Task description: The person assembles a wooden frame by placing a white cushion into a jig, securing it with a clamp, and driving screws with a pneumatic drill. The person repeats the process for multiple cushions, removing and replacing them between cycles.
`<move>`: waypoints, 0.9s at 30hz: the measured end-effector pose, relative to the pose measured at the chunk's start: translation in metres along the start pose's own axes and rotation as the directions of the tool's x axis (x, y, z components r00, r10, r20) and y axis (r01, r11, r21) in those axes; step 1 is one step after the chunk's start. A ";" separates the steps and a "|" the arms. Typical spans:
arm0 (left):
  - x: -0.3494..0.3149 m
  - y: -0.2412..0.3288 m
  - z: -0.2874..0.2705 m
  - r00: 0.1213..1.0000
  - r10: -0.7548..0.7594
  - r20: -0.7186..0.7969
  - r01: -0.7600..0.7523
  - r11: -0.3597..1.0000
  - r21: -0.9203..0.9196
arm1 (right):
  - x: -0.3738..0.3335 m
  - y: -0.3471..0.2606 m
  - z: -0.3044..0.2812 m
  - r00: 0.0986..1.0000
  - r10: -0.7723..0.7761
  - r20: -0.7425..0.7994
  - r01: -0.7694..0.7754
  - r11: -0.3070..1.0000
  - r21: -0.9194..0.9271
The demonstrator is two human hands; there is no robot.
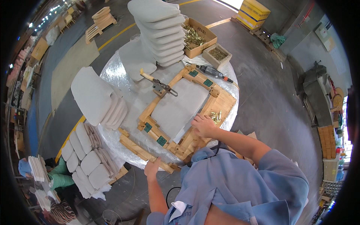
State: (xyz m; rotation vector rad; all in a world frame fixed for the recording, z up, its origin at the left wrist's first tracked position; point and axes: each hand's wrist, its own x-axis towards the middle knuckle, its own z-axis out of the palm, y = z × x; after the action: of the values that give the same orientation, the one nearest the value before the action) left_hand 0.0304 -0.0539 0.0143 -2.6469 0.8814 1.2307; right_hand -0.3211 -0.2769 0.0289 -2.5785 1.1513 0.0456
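A wooden jig frame (150, 107) with green pads surrounds a light grey panel (180, 107) on the round, film-wrapped table (112, 71). My right hand (204, 125) is over the frame's right side with its fingers curled. What they hold, if anything, is hidden. Beside it, a small pile of brass fittings (215, 116) lies on the wood. My left hand (152, 168) is closed at the near edge of a wooden bar (140, 149), its fingers partly hidden. A metal toggle clamp (162, 88) sits on the frame's left side.
A tall stack of grey panels (161, 33) stands at the back of the table, with another stack (97, 97) at left. A cardboard box of brass fittings (204, 43), a tray of small screws (217, 54) and a power screwdriver (213, 72) lie at back right.
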 end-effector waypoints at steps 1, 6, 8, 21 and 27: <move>0.007 -0.005 -0.006 0.998 0.053 -0.016 -0.052 0.997 0.059 | 0.000 0.005 0.002 0.998 -0.059 -0.025 0.058 0.998 -0.015; 0.031 -0.009 -0.017 0.994 -0.016 -0.111 0.028 0.993 0.113 | 0.010 0.012 -0.002 0.995 -0.094 0.039 0.094 0.996 0.002; 0.018 0.000 -0.020 0.986 -0.014 -0.163 0.036 0.990 0.133 | 0.011 0.011 0.003 0.997 -0.062 0.051 0.064 0.998 -0.029; 0.077 0.014 -0.012 0.583 0.199 -0.787 -0.184 0.977 0.111 | 0.030 -0.014 0.000 1.000 -0.010 -0.028 0.005 0.987 -0.163; 0.085 0.024 0.001 0.633 0.137 -0.762 -0.228 0.974 -0.014 | 0.024 -0.009 0.006 0.992 -0.086 -0.092 0.072 0.987 -0.143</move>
State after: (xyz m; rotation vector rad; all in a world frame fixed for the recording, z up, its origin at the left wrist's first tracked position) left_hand 0.0601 -0.1124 -0.0443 -3.2552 1.2174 0.0811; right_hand -0.2984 -0.2866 0.0215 -2.7756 1.1148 -0.0187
